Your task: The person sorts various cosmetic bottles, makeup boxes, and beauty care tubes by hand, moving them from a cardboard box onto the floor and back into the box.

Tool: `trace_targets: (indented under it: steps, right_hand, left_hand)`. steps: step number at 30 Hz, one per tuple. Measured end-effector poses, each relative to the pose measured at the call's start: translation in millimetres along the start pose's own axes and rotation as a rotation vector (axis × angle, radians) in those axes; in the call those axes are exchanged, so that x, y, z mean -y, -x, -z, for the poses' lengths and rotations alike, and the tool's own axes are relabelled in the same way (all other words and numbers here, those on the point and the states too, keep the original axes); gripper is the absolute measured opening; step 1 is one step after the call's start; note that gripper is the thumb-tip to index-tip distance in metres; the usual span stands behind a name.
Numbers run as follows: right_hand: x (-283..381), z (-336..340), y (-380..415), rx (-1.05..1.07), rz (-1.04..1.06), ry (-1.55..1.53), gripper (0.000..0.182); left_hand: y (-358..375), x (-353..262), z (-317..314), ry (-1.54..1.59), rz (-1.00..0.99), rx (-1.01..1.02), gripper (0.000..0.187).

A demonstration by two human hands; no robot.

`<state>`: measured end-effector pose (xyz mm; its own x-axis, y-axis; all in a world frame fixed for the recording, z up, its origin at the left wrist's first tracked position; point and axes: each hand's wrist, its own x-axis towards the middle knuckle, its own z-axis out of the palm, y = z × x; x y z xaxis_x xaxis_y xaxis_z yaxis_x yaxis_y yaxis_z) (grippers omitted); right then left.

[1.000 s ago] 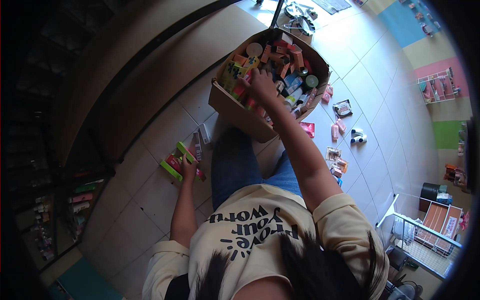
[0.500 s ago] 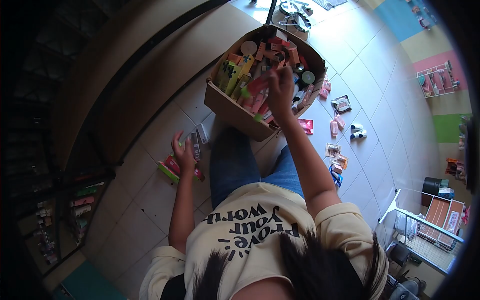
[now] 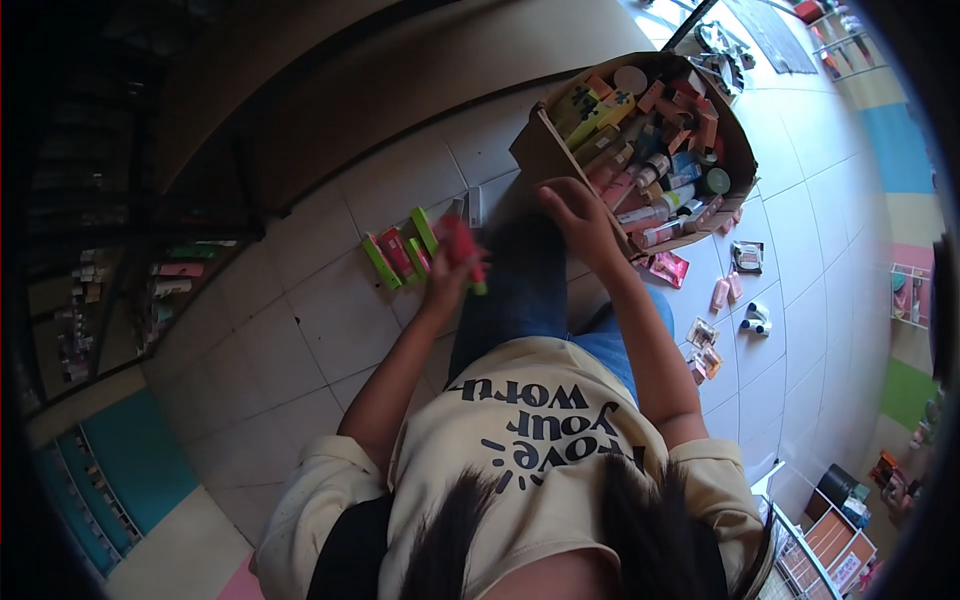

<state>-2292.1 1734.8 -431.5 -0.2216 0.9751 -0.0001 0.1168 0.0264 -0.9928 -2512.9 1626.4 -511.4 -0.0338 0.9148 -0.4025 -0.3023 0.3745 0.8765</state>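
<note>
While the left hand (image 3: 447, 284) is clamped on a pink pack (image 3: 460, 238), the right hand (image 3: 588, 228), its fingers loosely apart and nothing visible in them, is just beside the carton's near-left side. The pack, blurred, is between the green and pink boxes (image 3: 381, 263) on the left and the left leg (image 3: 505, 315). A pale box (image 3: 475, 207) lies just beyond it; whether they touch cannot be told. Handling the pack well probably calls for a light, even grip, as it may dent, and enough height to clear the boxes. Keeping the right hand off the carton (image 3: 545, 153) should leave its heaped goods (image 3: 683, 177) steady.
</note>
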Motion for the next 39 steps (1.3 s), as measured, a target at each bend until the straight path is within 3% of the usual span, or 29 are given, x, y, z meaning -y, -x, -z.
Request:
trace_targets:
  steps: [3, 7, 10, 12, 13, 16, 17, 19, 22, 25, 28, 29, 31, 35, 39]
  right_hand:
    - [1.8, 27.9, -7.9, -0.097, -0.122, -0.234, 0.029]
    - [-1.6, 67.6, -21.6, -0.267, -0.307, -0.388, 0.031]
    - [1.2, 82.0, -34.2, -0.357, -0.386, -0.327, 0.039]
    - [-17.5, 92.0, -50.7, -0.389, -0.437, -0.225, 0.041]
    - [-40.6, 100.4, -62.0, -0.303, -0.433, -0.146, 0.052]
    - [-42.6, 88.7, -80.5, -0.408, -0.377, 0.395, 0.063]
    - [-40.1, 84.9, -83.0, -0.417, -0.317, 0.530, 0.077]
    - [-34.1, 76.0, -85.7, -0.402, -0.358, 0.488, 0.078]
    - [-25.5, 65.9, -82.5, -0.399, -0.334, 0.569, 0.080]
    - [-24.6, 57.5, -74.9, -0.457, -0.194, 0.618, 0.079]
    - [-21.5, 53.6, -80.6, -0.474, -0.033, 0.608, 0.081]
    - [-17.8, 52.7, -85.6, -0.469, 0.018, 0.604, 0.081]
    - [-6.8, 52.3, -104.5, -0.358, -0.038, 0.638, 0.081]
    - [17.5, 51.2, -143.9, -0.109, -0.165, 1.059, 0.076]
    - [18.7, 50.5, -162.2, -0.073, -0.286, 1.079, 0.070]
  left_hand:
    - [-16.0, 72.3, 76.6, -0.292, -0.005, -0.478, 0.053]
    - [-42.0, 155.6, 175.7, -0.474, 0.166, -0.667, 0.048]
    - [-42.9, 131.4, 174.5, -0.554, 0.269, -0.711, 0.054]
    - [-42.5, 113.2, 162.8, -0.679, 0.301, -0.684, 0.055]
    - [-44.0, 108.3, 157.2, -0.742, 0.315, -0.667, 0.056]
    - [-50.5, 128.1, 161.8, -1.006, 0.182, -0.697, 0.059]
    - [-46.9, 121.1, 152.3, -1.049, 0.173, -0.704, 0.060]
    - [-39.2, 118.7, 136.4, -1.134, 0.157, -0.718, 0.062]
    - [-38.6, 122.0, 130.8, -1.147, -0.112, -0.668, 0.064]
    - [-44.2, 120.2, 121.2, -1.125, -0.328, -0.581, 0.067]
    - [-49.2, 112.3, 102.6, -1.049, -0.336, -0.540, 0.056]
    - [-53.7, 110.5, 95.9, -0.876, -0.319, -0.486, 0.056]
    - [-65.0, 106.6, 83.3, -0.533, -0.282, -0.371, 0.055]
    - [-68.7, 71.5, 50.9, -0.639, -0.306, -0.227, 0.046]
    - [-77.4, 65.6, 37.0, -0.534, -0.301, -0.120, 0.039]
